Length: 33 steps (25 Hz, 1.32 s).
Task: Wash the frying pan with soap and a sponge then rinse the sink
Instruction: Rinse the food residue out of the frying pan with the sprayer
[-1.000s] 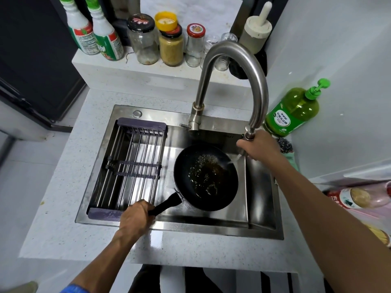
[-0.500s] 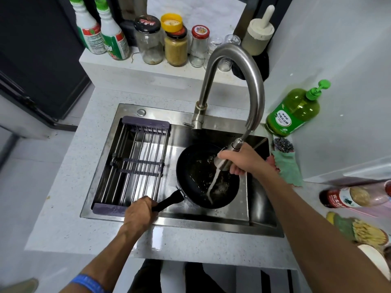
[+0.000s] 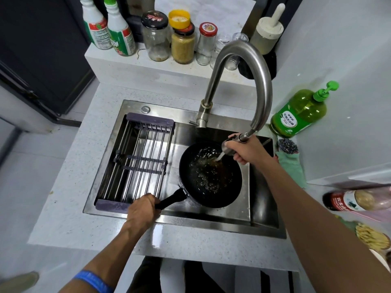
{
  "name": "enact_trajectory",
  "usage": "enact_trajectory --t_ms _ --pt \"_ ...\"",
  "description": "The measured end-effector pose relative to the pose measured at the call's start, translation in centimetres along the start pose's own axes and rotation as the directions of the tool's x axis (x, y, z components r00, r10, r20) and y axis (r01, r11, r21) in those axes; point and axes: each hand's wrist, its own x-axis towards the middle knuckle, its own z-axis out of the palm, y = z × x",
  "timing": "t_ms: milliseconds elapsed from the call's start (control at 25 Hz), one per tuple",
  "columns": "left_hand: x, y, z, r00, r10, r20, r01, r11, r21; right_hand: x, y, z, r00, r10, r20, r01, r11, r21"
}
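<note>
Left hand (image 3: 142,210) clenched round black handle (image 3: 170,201) at near sink (image 3: 186,226) rim. Frying pan (image 3: 210,174) in basin, water pooling: likely heavy, rigid, slick when wet; handle the safe hold. Right hand (image 3: 245,149) wrapped round spray head (image 3: 229,146), jet hitting pan. Beyond, green soap bottle (image 3: 298,115); label writing unreadable.

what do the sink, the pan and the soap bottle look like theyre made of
Sink: probably stainless steel, brushed, with soft grey reflections.
Frying pan: dark, likely nonstick-coated metal; black, seemingly plastic handle.
Soap bottle: translucent green plastic, it seems, with an opaque green pump.
</note>
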Motion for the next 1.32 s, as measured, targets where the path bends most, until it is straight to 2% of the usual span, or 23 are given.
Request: enact_trajectory --t_ms 200,400,600,800,1000,1120,1320 --pt "-0.2 0.1 -0.1 1.0 0.003 -0.01 -0.003 1.0 -0.01 0.2 -0.5 0.2 0.999 -0.018 -0.047 0.022 0.995 0.1" --pt "-0.1 0.0 0.0 1.0 -0.016 -0.006 0.016 1.0 -0.024 0.0 -1.9 2.1 0.998 -0.023 -0.057 0.038 0.961 0.274" --pt "0.1 0.0 0.0 1.0 -0.021 0.003 0.022 0.998 -0.053 0.3 -2.3 2.7 0.996 -0.038 -0.084 0.065 0.936 0.347" --pt "0.3 -0.2 0.0 0.999 -0.041 0.011 0.041 0.997 -0.062 1.0 -2.2 2.7 0.997 -0.035 -0.067 0.056 0.937 0.345" --pt "0.2 0.1 0.0 1.0 -0.028 0.003 0.028 0.998 -0.054 0.3 -1.4 2.0 0.998 -0.014 0.053 0.003 0.976 0.217" --pt "0.0 0.4 -0.1 1.0 -0.024 0.0 0.024 0.999 -0.045 -0.8 0.0 1.4 0.99 0.007 0.139 -0.016 0.998 0.063" --pt "-0.1 0.2 -0.2 1.0 -0.029 -0.001 0.029 0.999 -0.041 -0.9 1.3 -2.3 0.991 0.089 0.099 -0.067 0.977 -0.204"
